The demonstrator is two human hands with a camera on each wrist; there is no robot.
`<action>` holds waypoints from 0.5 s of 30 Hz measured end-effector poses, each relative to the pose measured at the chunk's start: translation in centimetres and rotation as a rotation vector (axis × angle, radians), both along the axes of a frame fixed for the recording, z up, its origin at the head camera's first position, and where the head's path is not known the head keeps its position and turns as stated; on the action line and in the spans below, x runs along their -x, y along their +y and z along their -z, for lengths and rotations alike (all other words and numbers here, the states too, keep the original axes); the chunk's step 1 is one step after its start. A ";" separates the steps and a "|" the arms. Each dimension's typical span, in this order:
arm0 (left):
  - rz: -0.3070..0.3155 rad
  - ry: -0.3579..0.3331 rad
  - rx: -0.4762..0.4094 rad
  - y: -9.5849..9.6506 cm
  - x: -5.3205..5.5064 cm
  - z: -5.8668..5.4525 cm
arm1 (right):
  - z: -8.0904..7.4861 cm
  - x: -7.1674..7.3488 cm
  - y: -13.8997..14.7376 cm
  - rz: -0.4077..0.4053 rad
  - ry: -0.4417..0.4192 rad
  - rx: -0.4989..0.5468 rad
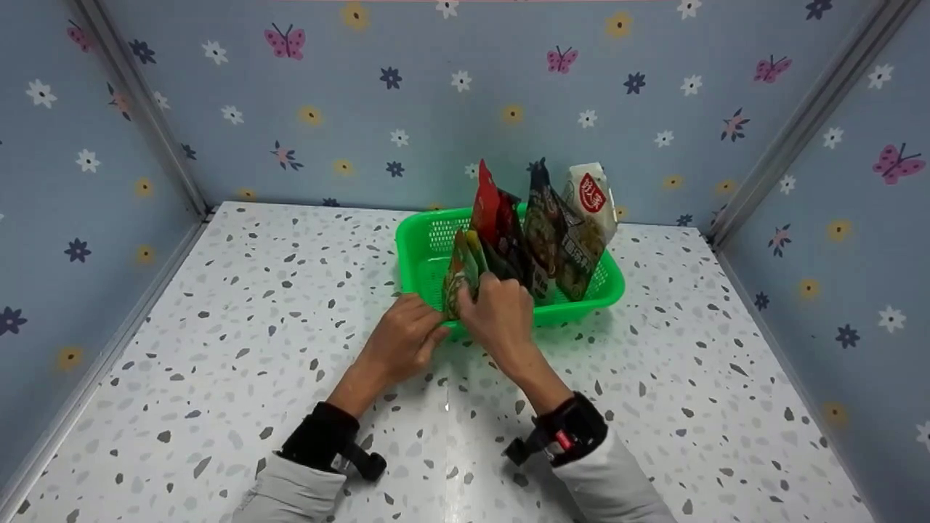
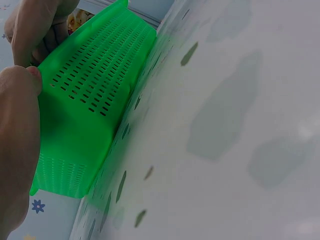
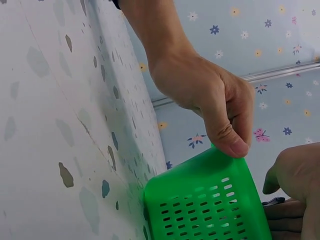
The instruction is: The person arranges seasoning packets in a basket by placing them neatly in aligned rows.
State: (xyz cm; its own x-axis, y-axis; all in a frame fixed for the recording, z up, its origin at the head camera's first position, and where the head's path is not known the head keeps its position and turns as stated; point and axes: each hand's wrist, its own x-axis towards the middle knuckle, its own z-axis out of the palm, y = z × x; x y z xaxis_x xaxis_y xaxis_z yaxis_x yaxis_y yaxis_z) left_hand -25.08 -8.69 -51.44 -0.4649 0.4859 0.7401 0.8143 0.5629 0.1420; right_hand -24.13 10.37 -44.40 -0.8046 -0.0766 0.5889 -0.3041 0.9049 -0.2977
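Observation:
A green plastic basket (image 1: 413, 254) stands on the speckled table with several food packets upright in it. The left hand (image 1: 407, 338) pinches its near-left rim, thumb outside, as the right wrist view also shows the left hand (image 3: 205, 95) on that rim. Reaching over the near side, the right hand (image 1: 501, 312) pinches a small green-and-orange food packet (image 1: 458, 272) at the left of the group. Its fingertips are partly hidden. Behind it stand a red packet (image 1: 488, 207), dark packets (image 1: 543, 232) and a white-topped packet (image 1: 590, 192).
The white speckled table (image 1: 290, 290) spreads around the basket. A blue flowered wall (image 1: 465, 109) rises close behind, with side walls left and right. Black straps (image 1: 320, 436) with small cameras sit on both wrists.

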 end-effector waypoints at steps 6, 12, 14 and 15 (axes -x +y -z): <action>-0.005 -0.007 0.010 0.1 0.0 -0.1 | -1.0 -0.2 0.9 0.012 0.009 -0.004; 0.004 0.006 -0.002 0.1 0.0 -0.2 | -1.7 -0.3 1.8 0.016 0.066 0.008; 0.005 0.002 -0.008 0.1 0.0 -0.3 | -1.8 -0.3 2.1 -0.001 0.079 0.017; 0.004 -0.001 -0.011 0.1 0.0 -0.3 | -1.7 -0.2 2.4 -0.013 0.088 0.018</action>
